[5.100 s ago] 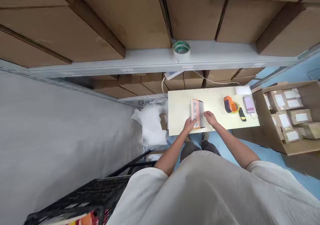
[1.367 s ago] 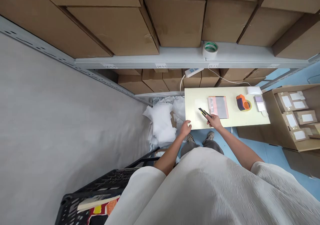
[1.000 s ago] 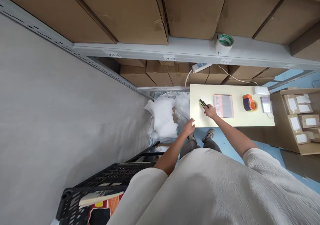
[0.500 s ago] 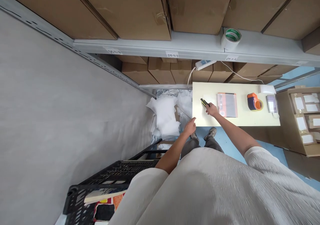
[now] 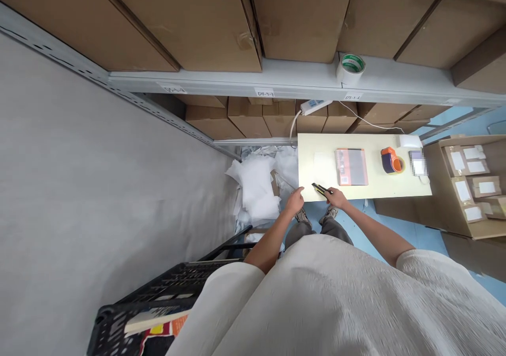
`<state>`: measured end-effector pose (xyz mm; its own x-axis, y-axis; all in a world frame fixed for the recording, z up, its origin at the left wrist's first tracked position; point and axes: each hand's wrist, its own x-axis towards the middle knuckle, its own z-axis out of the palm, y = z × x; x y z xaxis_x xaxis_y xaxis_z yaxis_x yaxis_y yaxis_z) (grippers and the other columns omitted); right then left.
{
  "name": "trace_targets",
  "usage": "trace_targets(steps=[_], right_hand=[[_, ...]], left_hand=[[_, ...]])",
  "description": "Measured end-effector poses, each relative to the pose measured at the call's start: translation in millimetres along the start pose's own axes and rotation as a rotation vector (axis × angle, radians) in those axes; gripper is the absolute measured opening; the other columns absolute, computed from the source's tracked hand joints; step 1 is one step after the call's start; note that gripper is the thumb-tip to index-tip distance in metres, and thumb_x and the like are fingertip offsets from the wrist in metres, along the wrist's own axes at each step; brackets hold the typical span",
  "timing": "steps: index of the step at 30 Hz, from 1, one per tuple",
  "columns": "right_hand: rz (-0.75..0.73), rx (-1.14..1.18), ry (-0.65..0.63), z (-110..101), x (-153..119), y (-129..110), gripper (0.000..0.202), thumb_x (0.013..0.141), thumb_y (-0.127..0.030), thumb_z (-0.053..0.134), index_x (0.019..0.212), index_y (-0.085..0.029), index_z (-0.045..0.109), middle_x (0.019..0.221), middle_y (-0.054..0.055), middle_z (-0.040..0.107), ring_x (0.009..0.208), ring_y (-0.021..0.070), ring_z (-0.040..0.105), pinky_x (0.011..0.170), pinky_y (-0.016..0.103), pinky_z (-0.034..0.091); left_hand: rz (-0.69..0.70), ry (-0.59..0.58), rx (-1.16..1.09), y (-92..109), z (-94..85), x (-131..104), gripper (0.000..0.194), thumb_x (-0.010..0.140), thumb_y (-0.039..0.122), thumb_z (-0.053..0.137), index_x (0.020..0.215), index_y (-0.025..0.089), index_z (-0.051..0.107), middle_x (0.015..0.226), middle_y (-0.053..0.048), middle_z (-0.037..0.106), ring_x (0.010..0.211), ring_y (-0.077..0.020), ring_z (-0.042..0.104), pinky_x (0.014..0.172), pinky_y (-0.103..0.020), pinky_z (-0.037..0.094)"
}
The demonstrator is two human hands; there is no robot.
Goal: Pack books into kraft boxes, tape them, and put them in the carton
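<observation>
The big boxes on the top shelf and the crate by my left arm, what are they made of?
Boxes: probably cardboard, matte brown, with visible flap seams and shiny tape.
Crate: looks like hard black plastic, slightly shiny, with a molded-looking grid of holes.

A label [image 5: 264,92] on the grey shelf's edge [image 5: 308,91] reads "D3-5-", last character unclear; neighbouring labels [image 5: 353,96] are blurred.
</observation>
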<state>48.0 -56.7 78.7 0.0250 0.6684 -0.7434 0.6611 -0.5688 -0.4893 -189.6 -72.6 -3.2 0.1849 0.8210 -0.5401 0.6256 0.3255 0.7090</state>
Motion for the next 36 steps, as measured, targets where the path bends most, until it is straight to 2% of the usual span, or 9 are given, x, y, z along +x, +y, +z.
trace_targets(steps=[5, 9, 14, 20, 24, 27, 32, 36], right_hand=[[0.021, 0.037, -0.013, 1, -5, 8, 0.017, 0.108, -0.033, 0.062, 0.096, -0.022, 0.063, 0.063, -0.001, 0.072, 0.046, 0.0138, 0.060, 0.055, 0.025, 0.049], [-0.045, 0.115, 0.045, -8, -8, 7, 0.030, 0.107, -0.047, 0.065, 0.091, -0.022, 0.064, 0.062, 0.000, 0.071, 0.046, 0.0127, 0.057, 0.054, 0.024, 0.048], [-0.122, 0.292, 0.164, -34, -16, 6, 0.045, 0.098, -0.065, 0.068, 0.087, -0.022, 0.065, 0.060, 0.000, 0.067, 0.046, 0.0125, 0.052, 0.049, 0.024, 0.045], [-0.170, 0.458, 0.275, -68, -32, 12, 0.049, 0.093, -0.071, 0.066, 0.084, -0.023, 0.061, 0.059, -0.001, 0.062, 0.046, 0.0122, 0.045, 0.046, 0.026, 0.039], [-0.235, 0.509, 0.256, -89, -41, 19, 0.053, 0.091, -0.077, 0.062, 0.084, -0.024, 0.057, 0.062, -0.001, 0.061, 0.046, 0.0119, 0.043, 0.046, 0.027, 0.037], [-0.288, 0.537, 0.244, -106, -43, 24, 0.048, 0.090, -0.071, 0.062, 0.083, -0.024, 0.055, 0.063, -0.001, 0.061, 0.047, 0.0111, 0.042, 0.048, 0.027, 0.037], [-0.373, 0.551, 0.193, -145, -40, 31, 0.032, 0.090, -0.054, 0.062, 0.084, -0.023, 0.054, 0.068, 0.000, 0.065, 0.050, 0.0105, 0.045, 0.053, 0.027, 0.040], [-0.426, 0.566, 0.153, -185, -34, 37, 0.033, 0.092, -0.055, 0.062, 0.093, -0.023, 0.056, 0.074, 0.000, 0.068, 0.053, 0.0112, 0.047, 0.055, 0.027, 0.042]], left_hand=[[0.001, 0.021, 0.016, 1, 2.6, 0, 0.058, 0.103, 0.012, 0.047, 0.159, 0.018, 0.059, 0.159, -0.014, 0.065, 0.148, -0.0301, 0.060, 0.127, -0.043, 0.047], [0.021, 0.036, 0.038, 3, 2.9, 0, 0.057, 0.100, 0.009, 0.051, 0.155, 0.019, 0.063, 0.159, -0.013, 0.065, 0.150, -0.0275, 0.059, 0.130, -0.040, 0.044], [0.077, 0.014, 0.111, 5, 0.3, -2, 0.059, 0.096, 0.007, 0.049, 0.152, 0.021, 0.063, 0.157, -0.011, 0.067, 0.149, -0.0259, 0.060, 0.129, -0.042, 0.047], [0.062, -0.001, 0.151, 17, -0.5, 4, 0.054, 0.094, 0.012, 0.057, 0.147, 0.018, 0.065, 0.154, -0.016, 0.068, 0.147, -0.0296, 0.062, 0.127, -0.044, 0.046], [0.051, -0.006, 0.168, 34, 1.6, 16, 0.052, 0.094, 0.018, 0.062, 0.147, 0.016, 0.065, 0.155, -0.019, 0.066, 0.147, -0.0324, 0.061, 0.127, -0.044, 0.046], [0.081, 0.002, 0.161, 52, 9.8, 25, 0.050, 0.098, 0.018, 0.057, 0.147, 0.015, 0.064, 0.159, -0.018, 0.063, 0.150, -0.0296, 0.059, 0.128, -0.042, 0.044], [0.153, -0.018, 0.166, 92, 36.5, 44, 0.049, 0.100, 0.013, 0.050, 0.146, 0.014, 0.065, 0.158, -0.016, 0.064, 0.151, -0.0251, 0.057, 0.131, -0.040, 0.040], [0.184, -0.042, 0.168, 128, 62.5, 63, 0.049, 0.099, 0.012, 0.051, 0.147, 0.014, 0.066, 0.159, -0.016, 0.064, 0.152, -0.0257, 0.057, 0.132, -0.042, 0.040]])
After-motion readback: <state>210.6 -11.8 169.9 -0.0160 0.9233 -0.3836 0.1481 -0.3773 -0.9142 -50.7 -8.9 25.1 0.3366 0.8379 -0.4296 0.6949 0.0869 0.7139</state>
